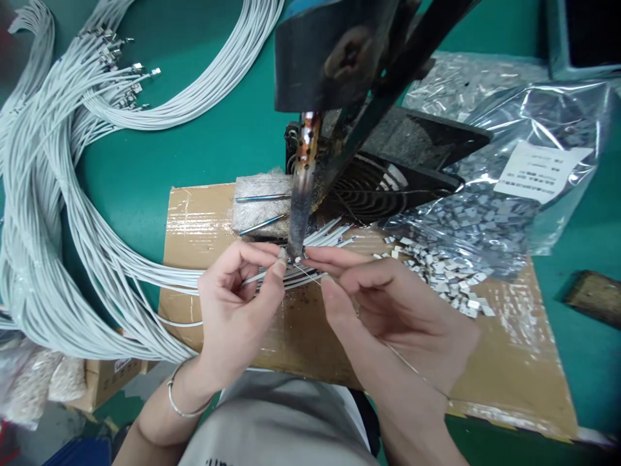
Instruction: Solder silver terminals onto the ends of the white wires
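My left hand [242, 304] is closed in a pinch on the end of a white cable [253, 279], right beside the tip of a soldering iron [301, 204]. The iron hangs tip-down from a stand. From the other side, my right hand [383, 304] grips a thin solder wire [308, 273], whose end reaches in under the iron's tip. The wire trails back below my right palm. Fingertips of both hands nearly meet at the tip and partly hide the cable end. More white cables [179, 278] lie behind my left hand.
A cardboard sheet [509, 362] covers the green table [208, 152]. Loose small white connector pieces [456, 278] lie at right, by a plastic bag [577, 175] of more. Behind the iron sits a black fan [373, 191]. Big cable bundles [33, 213] fill the left.
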Demonstrator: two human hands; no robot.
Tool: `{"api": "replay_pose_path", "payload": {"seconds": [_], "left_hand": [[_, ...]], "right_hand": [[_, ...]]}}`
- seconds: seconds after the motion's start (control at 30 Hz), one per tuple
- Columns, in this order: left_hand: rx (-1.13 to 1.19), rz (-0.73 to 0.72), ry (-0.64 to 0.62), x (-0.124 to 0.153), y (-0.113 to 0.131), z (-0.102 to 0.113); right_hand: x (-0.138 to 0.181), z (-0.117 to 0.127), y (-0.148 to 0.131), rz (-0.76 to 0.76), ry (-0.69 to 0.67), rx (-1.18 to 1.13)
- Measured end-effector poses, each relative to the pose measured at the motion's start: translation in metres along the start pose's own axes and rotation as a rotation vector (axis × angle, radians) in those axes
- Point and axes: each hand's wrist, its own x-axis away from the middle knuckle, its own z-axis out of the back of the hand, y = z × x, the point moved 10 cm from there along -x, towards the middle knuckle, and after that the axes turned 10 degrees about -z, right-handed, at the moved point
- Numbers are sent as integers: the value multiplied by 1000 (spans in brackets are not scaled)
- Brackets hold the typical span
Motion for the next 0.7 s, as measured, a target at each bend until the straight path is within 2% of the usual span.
{"api": "replay_pose_path", "payload": {"seconds": [0.7], "left_hand": [[-1,-9,6,0,0,2]], "right_hand": [[-1,0,-1,19,12,-11]]}}
